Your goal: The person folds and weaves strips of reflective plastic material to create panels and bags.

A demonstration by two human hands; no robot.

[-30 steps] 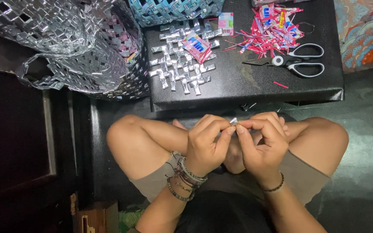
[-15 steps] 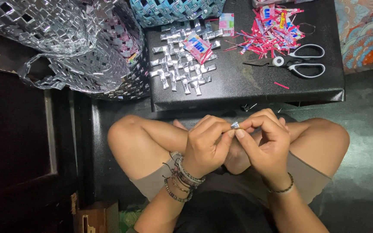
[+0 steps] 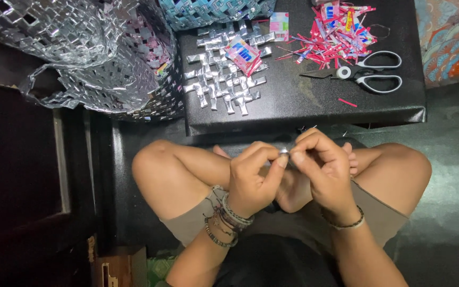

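While you are sitting cross-legged, your left hand (image 3: pixel 251 178) and right hand (image 3: pixel 322 170) are both pinching a small silver strip (image 3: pixel 283 152) (folding, seemingly); next comes a firm crease. Beyond are lying the woven silver mat (image 3: pixel 221 79), then the scissors (image 3: pixel 367 72).

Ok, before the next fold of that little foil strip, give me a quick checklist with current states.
1. Foil strip pinched between both hands: ok.
2. Left hand and right hand meet at the strip, above the lap: ok.
3. Strip's fold state: cannot tell, too small and covered by fingers.
4. Woven silver mat flat on the black table: ok.
5. Scissors within reach on the table, blades closed: ok.
6. Pile of red wrapper strips on the table: ok.
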